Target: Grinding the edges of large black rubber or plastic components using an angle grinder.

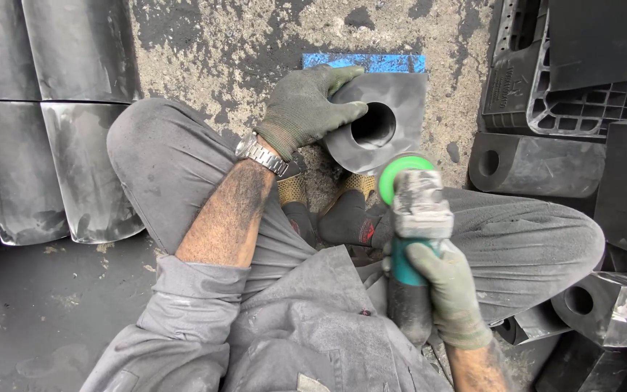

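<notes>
We see the left hand (306,109), in a grey-green work glove, clasped over the upper left edge of a dark grey block with a round bore (380,125); the fingers are curled onto its top face and rim, gripping it. The block rests on the rough concrete ground (255,43), just in front of the person's feet in dark shoes (346,218), with a blue pad (371,62) showing behind it. The right hand (450,287), gloved the same way, is clenched around the teal and black body of an angle grinder (415,239) — its green disc guard (400,174) sits just beside the block's lower edge; we cannot tell whether it touches. A metal wristwatch (259,152) circles the left wrist. Similar bored blocks (531,163) lie to the right, below a black plastic crate (546,72), and curved grey sheets (52,123) are stacked to the left.
</notes>
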